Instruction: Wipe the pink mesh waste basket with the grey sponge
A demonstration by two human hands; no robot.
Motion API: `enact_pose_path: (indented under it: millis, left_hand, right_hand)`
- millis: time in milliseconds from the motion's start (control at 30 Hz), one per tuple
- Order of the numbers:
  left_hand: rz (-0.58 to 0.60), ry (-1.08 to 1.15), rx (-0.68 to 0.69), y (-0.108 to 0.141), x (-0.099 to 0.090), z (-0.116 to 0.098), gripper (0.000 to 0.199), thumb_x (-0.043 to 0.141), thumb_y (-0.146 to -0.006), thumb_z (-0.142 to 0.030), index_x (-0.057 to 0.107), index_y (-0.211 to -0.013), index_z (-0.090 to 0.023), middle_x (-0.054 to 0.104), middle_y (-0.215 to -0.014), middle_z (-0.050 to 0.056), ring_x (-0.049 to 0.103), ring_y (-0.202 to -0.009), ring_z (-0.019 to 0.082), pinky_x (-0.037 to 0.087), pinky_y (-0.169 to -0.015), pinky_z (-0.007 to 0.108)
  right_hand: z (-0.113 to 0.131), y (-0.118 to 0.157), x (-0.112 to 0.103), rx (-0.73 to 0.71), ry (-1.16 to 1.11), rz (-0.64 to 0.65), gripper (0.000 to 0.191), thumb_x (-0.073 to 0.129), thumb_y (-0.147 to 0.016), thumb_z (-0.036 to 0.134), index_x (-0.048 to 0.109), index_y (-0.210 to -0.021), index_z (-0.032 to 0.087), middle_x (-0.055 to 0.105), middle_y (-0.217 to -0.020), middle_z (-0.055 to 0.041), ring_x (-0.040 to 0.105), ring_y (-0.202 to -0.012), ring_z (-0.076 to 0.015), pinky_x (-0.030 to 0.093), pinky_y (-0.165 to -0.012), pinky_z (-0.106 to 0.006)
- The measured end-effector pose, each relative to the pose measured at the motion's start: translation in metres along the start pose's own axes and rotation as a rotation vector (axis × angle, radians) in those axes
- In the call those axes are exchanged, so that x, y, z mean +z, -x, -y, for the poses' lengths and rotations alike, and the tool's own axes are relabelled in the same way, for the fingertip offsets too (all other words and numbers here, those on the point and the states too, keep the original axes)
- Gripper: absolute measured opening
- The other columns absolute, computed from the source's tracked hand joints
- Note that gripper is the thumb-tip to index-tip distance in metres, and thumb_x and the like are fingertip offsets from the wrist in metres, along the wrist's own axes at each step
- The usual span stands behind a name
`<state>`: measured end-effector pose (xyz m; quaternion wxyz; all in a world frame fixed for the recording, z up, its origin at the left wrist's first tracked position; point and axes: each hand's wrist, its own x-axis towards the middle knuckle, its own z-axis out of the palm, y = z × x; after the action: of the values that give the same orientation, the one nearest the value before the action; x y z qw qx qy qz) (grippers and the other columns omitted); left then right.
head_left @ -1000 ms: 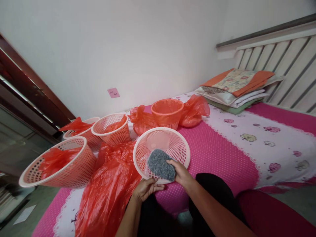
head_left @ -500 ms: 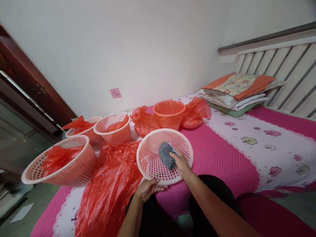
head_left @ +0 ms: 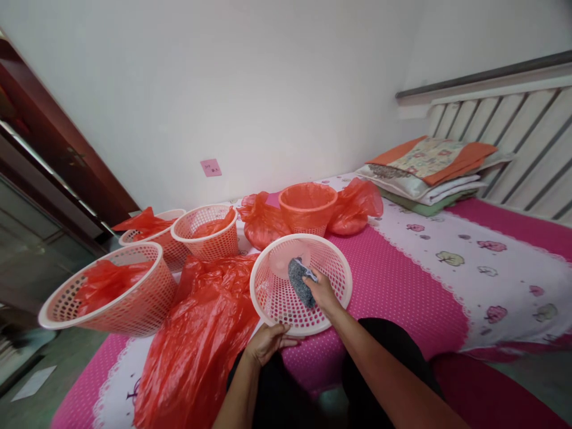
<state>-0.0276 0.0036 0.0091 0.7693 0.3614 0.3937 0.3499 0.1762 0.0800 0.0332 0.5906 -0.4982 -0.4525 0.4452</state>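
Tilted towards me, a pale pink plastic basket (head_left: pixel 286 298) with a holed wall rests on the bed by my knees. At its near rim my left hand (head_left: pixel 267 344) grips with thumb over the edge and fingers beneath. My right hand (head_left: pixel 319 289) reaches inside, closed on a grey speckled scrubbing sponge (head_left: pixel 298 283) with a pale strip along its edge. The sponge is held against or just above the holed inner wall; I cannot tell which. Left of the basket, a large crumpled red plastic bag (head_left: pixel 201 339) is spread on the bed.
Several similar baskets (head_left: pixel 147 298) holding red plastic stand to the left. Behind, a red-lined basket (head_left: pixel 308 208) sits between two knotted red bags (head_left: pixel 263 223). Folded bedding (head_left: pixel 433 167) lies by the radiator (head_left: pixel 509 137) at right. The wall rises behind the bed.
My right hand has turned the sponge, so it now shows narrower and edge-on, and sits slightly lower in the basket. My left hand keeps its hold on the rim.
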Motion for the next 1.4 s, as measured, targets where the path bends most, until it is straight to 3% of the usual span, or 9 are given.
enact_pose_path:
  millis: [200,333,567,767,900,1067,1233,1400]
  left_hand:
    - [0.006,0.001,0.005,0.000,0.001,0.001,0.030,0.079,-0.080,-0.025,0.072,-0.104,-0.008,0.077,-0.109,0.022,0.076,-0.099,0.037,0.055,-0.094,0.050]
    - [0.012,0.000,0.004,-0.002,-0.001,0.003,0.032,0.078,-0.081,-0.024,0.071,-0.107,-0.006,0.078,-0.104,0.024,0.076,-0.099,0.038,0.055,-0.094,0.050]
    - [0.028,0.033,0.005,-0.004,-0.002,0.004,0.035,0.077,-0.082,-0.022,0.070,-0.113,-0.007,0.076,-0.112,0.024,0.076,-0.101,0.038,0.055,-0.094,0.049]
    - [0.037,0.049,0.016,-0.005,-0.004,0.005,0.038,0.076,-0.082,-0.022,0.068,-0.115,-0.006,0.077,-0.110,0.025,0.073,-0.107,0.041,0.055,-0.096,0.052]
    - [0.028,0.039,0.021,-0.006,-0.004,0.005,0.041,0.077,-0.080,-0.022,0.066,-0.116,-0.006,0.076,-0.112,0.026,0.075,-0.104,0.041,0.055,-0.095,0.054]
    - [0.018,0.027,0.019,-0.006,-0.003,0.005,0.045,0.077,-0.079,-0.023,0.064,-0.118,-0.005,0.075,-0.115,0.026,0.076,-0.100,0.039,0.057,-0.094,0.052]
    - [0.027,0.015,0.021,-0.005,-0.002,0.004,0.044,0.077,-0.079,-0.023,0.065,-0.117,-0.006,0.075,-0.115,0.026,0.075,-0.103,0.040,0.057,-0.092,0.052]
    - [0.026,-0.010,0.018,-0.006,-0.002,0.006,0.043,0.078,-0.078,-0.026,0.066,-0.114,-0.007,0.076,-0.113,0.025,0.077,-0.097,0.039,0.059,-0.086,0.047]
  right_hand:
    - [0.013,-0.030,0.012,-0.166,0.231,0.055,0.029,0.059,-0.075,0.022,0.072,-0.100,0.021,0.074,-0.095,-0.0047,0.066,-0.090,-0.0242,0.049,-0.088,-0.035]
    - [0.015,-0.044,0.024,-0.230,0.403,0.116,0.035,0.056,-0.079,0.014,0.072,-0.110,0.021,0.074,-0.107,-0.0081,0.066,-0.099,-0.0253,0.048,-0.093,-0.037]
    - [-0.008,-0.051,0.045,-0.254,0.758,0.242,0.036,0.054,-0.089,0.012,0.069,-0.121,0.019,0.068,-0.125,-0.0142,0.060,-0.119,-0.0290,0.042,-0.104,-0.038]
    - [-0.041,-0.043,0.056,-0.186,0.988,0.349,0.069,0.067,-0.078,0.008,0.051,-0.145,0.011,0.062,-0.135,-0.0213,0.061,-0.121,-0.0299,0.041,-0.105,-0.038]
    - [-0.049,-0.040,0.055,-0.171,1.081,0.377,0.082,0.066,-0.078,0.008,0.038,-0.154,0.011,0.058,-0.141,-0.0208,0.060,-0.125,-0.0281,0.041,-0.106,-0.036]
    - [-0.045,-0.043,0.053,-0.166,1.176,0.438,0.073,0.068,-0.079,0.007,0.045,-0.149,0.010,0.058,-0.142,-0.0207,0.058,-0.128,-0.0289,0.041,-0.110,-0.039]
    - [-0.042,-0.047,0.056,-0.132,1.251,0.539,0.039,0.069,-0.095,0.029,0.061,-0.130,0.015,0.065,-0.131,-0.0116,0.063,-0.118,-0.0272,0.049,-0.104,-0.050]
    - [-0.038,-0.049,0.056,-0.105,1.287,0.607,0.033,0.067,-0.097,0.034,0.064,-0.125,0.017,0.066,-0.127,-0.0093,0.066,-0.113,-0.0251,0.055,-0.098,-0.048]
